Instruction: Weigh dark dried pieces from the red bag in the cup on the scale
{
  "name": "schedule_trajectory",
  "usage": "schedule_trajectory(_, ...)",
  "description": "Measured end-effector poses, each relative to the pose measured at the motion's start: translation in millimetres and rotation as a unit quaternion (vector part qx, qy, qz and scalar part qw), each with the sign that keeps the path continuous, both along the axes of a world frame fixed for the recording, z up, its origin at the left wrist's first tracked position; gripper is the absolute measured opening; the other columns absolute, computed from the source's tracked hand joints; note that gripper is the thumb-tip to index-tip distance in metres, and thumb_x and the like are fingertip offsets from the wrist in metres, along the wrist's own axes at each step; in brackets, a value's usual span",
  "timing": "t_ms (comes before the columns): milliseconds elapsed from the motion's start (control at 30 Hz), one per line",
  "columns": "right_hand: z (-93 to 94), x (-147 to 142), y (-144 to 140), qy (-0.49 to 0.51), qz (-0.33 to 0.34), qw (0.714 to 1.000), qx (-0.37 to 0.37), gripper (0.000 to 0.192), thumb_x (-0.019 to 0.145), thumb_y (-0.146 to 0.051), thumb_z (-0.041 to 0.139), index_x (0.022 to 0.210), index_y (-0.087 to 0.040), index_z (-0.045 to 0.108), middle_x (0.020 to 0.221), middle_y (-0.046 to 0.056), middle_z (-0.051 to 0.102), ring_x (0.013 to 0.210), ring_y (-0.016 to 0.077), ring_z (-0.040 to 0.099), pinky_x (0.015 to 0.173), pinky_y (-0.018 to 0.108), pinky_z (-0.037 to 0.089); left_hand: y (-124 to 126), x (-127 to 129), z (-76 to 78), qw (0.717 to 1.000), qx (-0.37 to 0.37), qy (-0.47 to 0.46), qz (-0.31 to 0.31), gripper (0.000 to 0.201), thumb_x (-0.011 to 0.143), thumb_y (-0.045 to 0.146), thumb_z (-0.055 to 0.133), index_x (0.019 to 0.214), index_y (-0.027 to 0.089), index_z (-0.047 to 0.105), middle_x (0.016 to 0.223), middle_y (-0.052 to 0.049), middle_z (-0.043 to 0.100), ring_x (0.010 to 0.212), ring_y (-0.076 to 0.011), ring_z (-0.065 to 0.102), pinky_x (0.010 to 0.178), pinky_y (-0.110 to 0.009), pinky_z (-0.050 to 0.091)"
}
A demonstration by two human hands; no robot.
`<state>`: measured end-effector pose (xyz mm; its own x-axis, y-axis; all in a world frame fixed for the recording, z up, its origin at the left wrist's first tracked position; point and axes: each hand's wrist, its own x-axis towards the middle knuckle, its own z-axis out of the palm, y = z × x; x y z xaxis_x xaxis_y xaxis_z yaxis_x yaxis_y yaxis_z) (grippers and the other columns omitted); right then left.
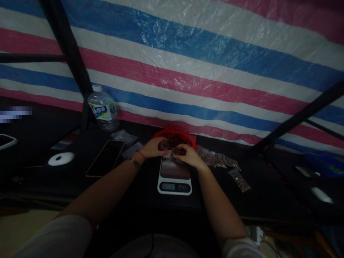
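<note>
Two bare hands meet above a white kitchen scale [175,191] on a dark tabletop. The right hand [190,156] pinches a small clear bag [176,151] with brown bits in it between thumb and fingertips, above the scale's far edge. The left hand [154,147], just beside it, curls around what looks like a small reddish cup [162,145]; dim light blurs its shape. Directly beyond both hands lies a red plastic bag [177,131], its mouth spread around more brown bits. To the right of the right hand lie several filled packets [220,160], one set apart and nearer the person. Left of the left hand are clear plastic bags [124,137] and a phone [105,158].

The small bag is probably light, limp and a little slippery, apt to fold or spill; its upper rim seems the best hold. The cup looks stiffer, best gripped around its side.
</note>
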<state>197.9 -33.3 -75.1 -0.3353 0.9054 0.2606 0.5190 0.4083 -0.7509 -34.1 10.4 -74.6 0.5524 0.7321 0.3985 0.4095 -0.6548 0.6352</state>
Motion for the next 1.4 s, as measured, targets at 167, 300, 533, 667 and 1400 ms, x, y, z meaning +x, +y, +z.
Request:
schedule_trajectory(167, 4.3, -5.0, 0.4, 0.055, -0.011, 0.998, -0.016, 0.034, 0.069, -0.027, 0.071, 0.100, -0.017, 0.060, 0.097, 0.004, 0.067, 0.089, 0.0174, 0.064, 0.084, 0.032, 0.050, -3.2, 3.6, -1.4, 1.000, 0.001, -0.008, -0.002, 0.047, 0.067, 0.047, 0.073, 0.103, 0.018, 0.062, 0.095, -0.005, 0.068, 0.084, -0.0210, 0.064, 0.074, -0.031, 0.050)
schedule_trajectory(300, 10.5, -13.5, 2.0, 0.059, -0.011, 0.998, 0.030, 0.035, 0.070, -0.022, 0.068, 0.104, -0.018, 0.061, 0.104, 0.006, 0.066, 0.095, 0.0187, 0.063, 0.089, 0.035, 0.049, -7.2, 7.3, -0.1, 1.000, 0.003, -0.006, -0.004, 0.046, 0.067, 0.046, 0.073, 0.103, 0.019, 0.062, 0.095, -0.005, 0.068, 0.085, -0.0214, 0.064, 0.075, -0.031, 0.050)
schedule_trajectory(533, 18.4, -27.4, 0.7, 0.026, -0.037, 0.997, 0.068, 0.043, 0.069, -0.020, 0.070, 0.110, -0.019, 0.061, 0.104, 0.007, 0.065, 0.095, 0.0204, 0.063, 0.086, 0.036, 0.050, -13.0, 10.7, 4.1, 0.999, -0.008, -0.029, 0.014, 0.049, 0.066, 0.044, 0.074, 0.105, 0.018, 0.061, 0.101, -0.007, 0.068, 0.090, -0.0232, 0.065, 0.079, -0.034, 0.051)
schedule_trajectory(667, 20.6, -30.2, -1.6, 0.025, -0.034, 0.996, 0.081, 0.037, 0.071, -0.019, 0.069, 0.107, -0.020, 0.063, 0.105, 0.006, 0.067, 0.095, 0.0202, 0.063, 0.086, 0.035, 0.050, -14.2, 11.6, 4.4, 0.998, -0.027, -0.049, 0.007, 0.052, 0.065, 0.050, 0.075, 0.105, 0.018, 0.061, 0.097, -0.006, 0.069, 0.087, -0.0228, 0.065, 0.077, -0.033, 0.051)
schedule_trajectory(1400, 22.1, -9.0, -9.9, -0.021, 0.026, 0.997, 0.064, 0.036, 0.070, -0.012, 0.064, 0.105, -0.019, 0.059, 0.103, 0.005, 0.063, 0.093, 0.0185, 0.061, 0.084, 0.033, 0.049, 0.9, 5.8, -13.7, 0.971, -0.033, -0.218, 0.088, 0.034, 0.079, 0.039, 0.061, 0.104, 0.017, 0.057, 0.095, -0.006, 0.066, 0.086, -0.0180, 0.063, 0.078, -0.032, 0.051)
